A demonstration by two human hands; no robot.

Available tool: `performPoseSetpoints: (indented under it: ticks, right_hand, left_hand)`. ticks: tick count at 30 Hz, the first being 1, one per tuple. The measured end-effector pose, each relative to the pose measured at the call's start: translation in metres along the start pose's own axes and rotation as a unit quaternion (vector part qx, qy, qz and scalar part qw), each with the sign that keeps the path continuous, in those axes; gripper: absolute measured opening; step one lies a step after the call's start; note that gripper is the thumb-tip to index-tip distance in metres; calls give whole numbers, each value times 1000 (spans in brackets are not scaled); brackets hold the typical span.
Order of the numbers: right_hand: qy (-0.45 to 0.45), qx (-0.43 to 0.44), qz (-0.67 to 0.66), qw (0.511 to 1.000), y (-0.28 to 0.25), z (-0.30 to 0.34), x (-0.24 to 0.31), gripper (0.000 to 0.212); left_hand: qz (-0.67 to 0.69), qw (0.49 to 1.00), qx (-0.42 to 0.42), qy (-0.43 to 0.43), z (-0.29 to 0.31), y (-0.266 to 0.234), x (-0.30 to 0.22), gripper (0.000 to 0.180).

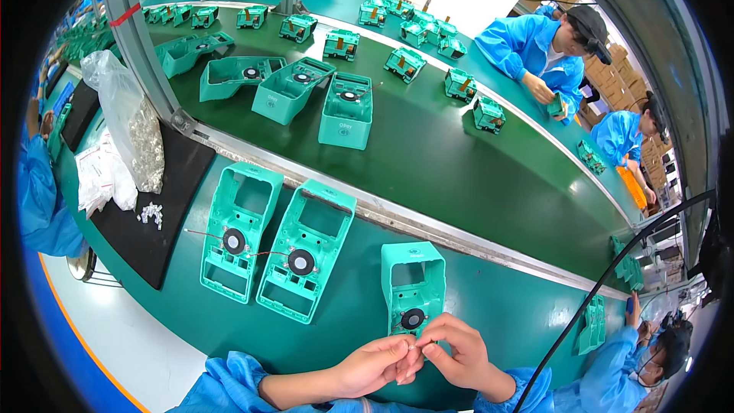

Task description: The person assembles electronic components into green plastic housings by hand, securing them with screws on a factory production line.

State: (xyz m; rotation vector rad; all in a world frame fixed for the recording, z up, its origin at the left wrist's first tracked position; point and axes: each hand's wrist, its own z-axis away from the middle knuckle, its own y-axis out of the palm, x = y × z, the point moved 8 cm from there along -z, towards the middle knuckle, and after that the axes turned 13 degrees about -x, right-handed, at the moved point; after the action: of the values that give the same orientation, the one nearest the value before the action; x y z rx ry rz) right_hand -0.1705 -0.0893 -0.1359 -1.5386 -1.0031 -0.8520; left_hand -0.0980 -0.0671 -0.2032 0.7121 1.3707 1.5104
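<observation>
My left hand and my right hand meet fingertip to fingertip over the near end of a green plastic housing. Both are closed in a pinch on something small and pale, perhaps a wire end, too small to name. Just beyond the fingertips, a round black fan sits inside this housing, whose near end the hands partly cover. To the left lie two more green housings, a nearer one and a farther one, each with a black fan and thin wires.
Beyond the metal rail, a green conveyor carries housings and small green assemblies. At left, a bag of small parts and loose clear pieces rest on a black mat. A black cable crosses at right. Co-workers sit around.
</observation>
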Motion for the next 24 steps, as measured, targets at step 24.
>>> performPoseSetpoints:
  ticks: [24]
  right_hand:
    - [187, -42, -170, 967, 12, 19, -39, 6]
  left_hand:
    - [-485, 819, -141, 272, 8, 2, -40, 14]
